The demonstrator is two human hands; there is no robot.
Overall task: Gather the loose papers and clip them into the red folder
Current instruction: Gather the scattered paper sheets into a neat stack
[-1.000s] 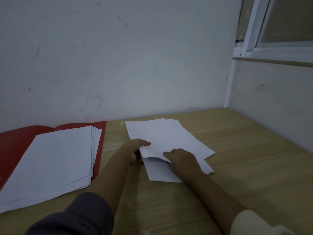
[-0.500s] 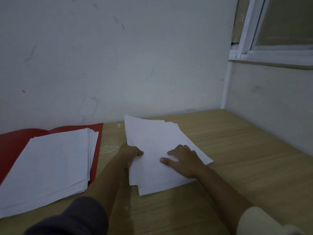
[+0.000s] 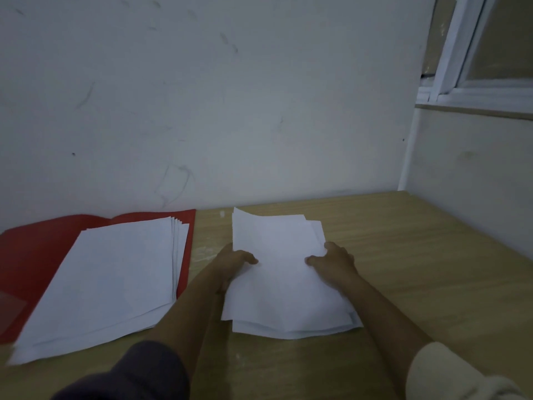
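A bundle of loose white papers (image 3: pixel 284 287) lies in the middle of the wooden table, its far end lifted a little. My left hand (image 3: pixel 235 262) grips the bundle's left edge, thumb on top. My right hand (image 3: pixel 334 262) holds the right edge, thumb on top as well. To the left an open red folder (image 3: pixel 34 255) lies flat against the wall. A thick stack of white sheets (image 3: pixel 112 281) rests on the folder and hangs over its near edge.
The wooden table (image 3: pixel 418 269) runs into a corner: a white wall at the back and a second wall with a window frame (image 3: pixel 461 90) on the right. Bare table surface stretches to the right of the papers.
The fanned sheets have been drawn together into one narrower bundle. My hands moved from resting on top of the sheets to gripping the bundle's left and right edges.
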